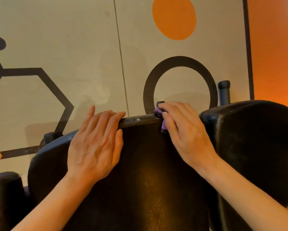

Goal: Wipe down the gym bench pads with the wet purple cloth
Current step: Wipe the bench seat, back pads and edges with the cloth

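centre pad: a tall black back pad (145, 172) fills the middle of the view, its textured vinyl catching a warm sheen down the centre and small wet-looking flecks along the rounded top edge.
side pads: a rounded black pad on the right (256, 147) sits just beside the centre pad, and another black pad on the left (46, 160) lies partly behind it; a dark padded shape shows at the lower left corner.
left hand: the left hand (96, 147) lies flat and open on the upper left of the centre pad, fingers together and curled over the top edge, holding nothing.
right hand: the right hand (183, 129) is curled around the purple cloth, pressing it onto the top edge of the centre pad at its right end.
purple cloth: the purple cloth (163, 125) is mostly hidden under the right hand; only small bunched bits show beside the fingers, touching the pad's top edge.
posts: a dark rounded post (224, 92) rises behind the right pad, and a shorter dark stub (50, 137) behind the left one.
wall: a beige wall (73, 39) close behind the pads carries a solid orange oval (174, 17), a black ring (180, 64), black hexagon lines and black dots, with a thin vertical seam.
right edge: an orange wall section (275, 47) glows beyond a black vertical border.
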The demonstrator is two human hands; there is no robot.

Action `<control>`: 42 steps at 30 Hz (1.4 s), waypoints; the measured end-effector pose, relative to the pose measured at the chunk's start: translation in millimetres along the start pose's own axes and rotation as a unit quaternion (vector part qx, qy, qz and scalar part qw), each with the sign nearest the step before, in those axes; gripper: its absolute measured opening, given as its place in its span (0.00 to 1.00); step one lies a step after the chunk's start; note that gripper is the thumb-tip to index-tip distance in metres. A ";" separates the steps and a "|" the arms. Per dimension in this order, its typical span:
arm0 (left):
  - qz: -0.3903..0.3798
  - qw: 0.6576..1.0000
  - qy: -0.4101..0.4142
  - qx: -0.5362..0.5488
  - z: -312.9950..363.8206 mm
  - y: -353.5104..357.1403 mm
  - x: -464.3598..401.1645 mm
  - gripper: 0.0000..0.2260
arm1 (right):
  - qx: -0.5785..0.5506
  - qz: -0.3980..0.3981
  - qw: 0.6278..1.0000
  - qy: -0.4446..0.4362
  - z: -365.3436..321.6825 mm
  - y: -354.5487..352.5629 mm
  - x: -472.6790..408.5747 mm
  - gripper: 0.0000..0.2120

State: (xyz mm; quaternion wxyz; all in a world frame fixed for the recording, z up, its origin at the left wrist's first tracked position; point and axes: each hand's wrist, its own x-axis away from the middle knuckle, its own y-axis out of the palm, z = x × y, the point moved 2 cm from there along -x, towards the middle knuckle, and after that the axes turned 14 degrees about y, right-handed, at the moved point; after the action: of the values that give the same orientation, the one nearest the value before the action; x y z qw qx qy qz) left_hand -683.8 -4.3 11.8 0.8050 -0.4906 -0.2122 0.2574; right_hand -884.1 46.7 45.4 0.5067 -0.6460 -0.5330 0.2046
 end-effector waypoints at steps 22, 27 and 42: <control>0.115 0.980 -0.123 0.102 -37.4 -23.3 37.0 0.19 | 0.026 0.001 0.998 -0.054 -84.7 37.5 10.6 0.13; 0.107 0.970 -0.186 0.110 -57.7 -12.3 54.3 0.18 | 0.023 0.057 0.992 0.113 -14.0 -8.3 1.7 0.12; 0.126 0.965 -0.202 0.106 -58.3 -8.0 51.3 0.15 | 0.016 0.128 0.986 0.109 -58.2 29.9 11.9 0.14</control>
State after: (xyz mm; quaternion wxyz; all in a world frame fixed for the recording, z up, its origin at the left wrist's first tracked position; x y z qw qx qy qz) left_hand -607.7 -15.1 -1.4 0.7542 -0.3627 -0.2781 0.4714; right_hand -818.7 34.4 46.1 0.5416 -0.7193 -0.3839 0.2047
